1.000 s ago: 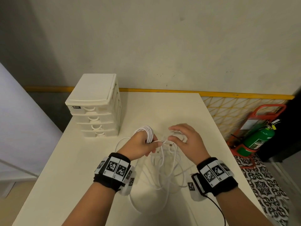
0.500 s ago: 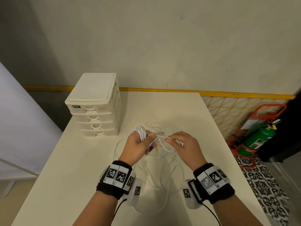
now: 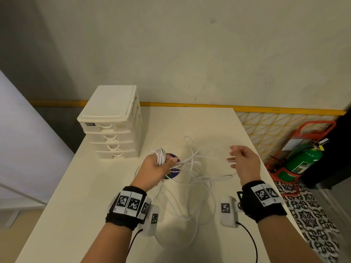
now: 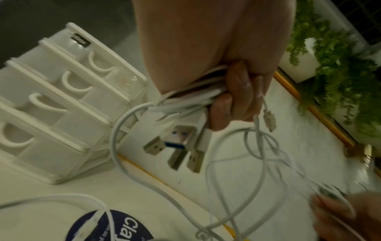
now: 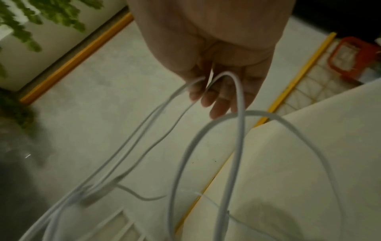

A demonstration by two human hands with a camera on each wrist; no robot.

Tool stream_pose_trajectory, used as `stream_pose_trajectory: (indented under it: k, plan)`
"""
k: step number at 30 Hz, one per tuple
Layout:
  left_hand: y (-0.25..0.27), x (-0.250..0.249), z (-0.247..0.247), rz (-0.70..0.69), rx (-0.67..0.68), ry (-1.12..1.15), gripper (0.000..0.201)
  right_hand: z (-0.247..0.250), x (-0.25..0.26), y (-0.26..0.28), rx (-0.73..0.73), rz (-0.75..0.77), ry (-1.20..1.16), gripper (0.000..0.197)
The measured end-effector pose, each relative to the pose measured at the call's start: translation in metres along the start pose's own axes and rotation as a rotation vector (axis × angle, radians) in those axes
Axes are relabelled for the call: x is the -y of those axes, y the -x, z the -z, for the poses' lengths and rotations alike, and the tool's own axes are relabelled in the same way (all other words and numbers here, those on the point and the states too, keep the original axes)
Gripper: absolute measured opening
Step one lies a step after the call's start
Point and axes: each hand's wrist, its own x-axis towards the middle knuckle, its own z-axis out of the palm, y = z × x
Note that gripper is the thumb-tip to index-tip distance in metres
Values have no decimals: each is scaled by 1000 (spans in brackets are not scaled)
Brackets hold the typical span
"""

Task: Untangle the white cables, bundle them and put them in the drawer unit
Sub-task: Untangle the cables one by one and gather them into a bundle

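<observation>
My left hand (image 3: 167, 161) grips a coiled bundle of white cables (image 3: 160, 155) above the table, right of the drawer unit (image 3: 112, 124). In the left wrist view the fingers (image 4: 233, 97) curl round the strands, and several USB plugs (image 4: 181, 143) hang below them. My right hand (image 3: 233, 156) is held out to the right with relaxed, nearly straight fingers. Cable loops (image 5: 233, 91) lie hooked over those fingers (image 5: 218, 104). Strands stretch between both hands, and loose cable loops (image 3: 195, 186) trail onto the table. All the unit's drawers (image 4: 51, 106) are closed.
A round purple disc (image 3: 173, 169) lies on the white table (image 3: 76, 215) under the left hand. The table's right edge runs close by the right wrist. A green fire extinguisher (image 3: 302, 160) in a red stand sits on the floor beyond it.
My right hand has moved right, away from the left hand, and opened out, drawing cable strands with it. The left hand keeps its grip on the coil.
</observation>
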Motion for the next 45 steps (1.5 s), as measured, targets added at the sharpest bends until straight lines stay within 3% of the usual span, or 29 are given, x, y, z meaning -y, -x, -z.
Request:
stream_pose_trajectory:
  k: [2,6,11,12,14,17,21,23,27,29,31,32,33,35,38,45]
  plan:
    - [-3,6,8,48,-73,112,17,11,-11,-14,-123,-101,-21,22]
    - [-9,9,13,51,-173,97,22,18,-23,-20,-141,-147,94,13]
    - [-11,-1,7,30,-165,122,20,3,-24,-3,64,-104,485,35]
    - [-11,0,6,18,-147,111,20,-1,-21,3,65,-41,517,37]
    - [-9,-1,4,-2,-122,82,20,-11,-9,16,35,236,447,36]
    - [-7,0,1,-5,-94,82,18,-28,19,39,151,663,317,36]
    - [-6,0,-1,8,-78,33,22,-37,38,53,259,880,281,44]
    - [-4,-1,0,12,-89,59,20,-36,41,54,267,800,371,44]
    - [-5,1,3,23,-95,110,17,-35,34,45,391,366,873,68]
    - [-4,0,1,32,-88,115,18,-37,29,44,311,439,887,47]
    - [-1,-4,-2,36,-63,129,19,-41,27,47,194,661,696,29]
    - [0,-7,-4,36,-45,149,19,-44,26,48,202,749,583,22]
    - [1,-9,-6,34,-23,157,19,-47,26,49,276,805,504,21]
    - [3,-12,-9,4,20,138,20,-55,24,53,475,830,476,39]
    - [4,-12,-7,-44,16,120,22,-60,17,50,567,818,507,30]
    - [-3,-17,22,-54,-240,213,17,-40,11,11,468,487,850,24]
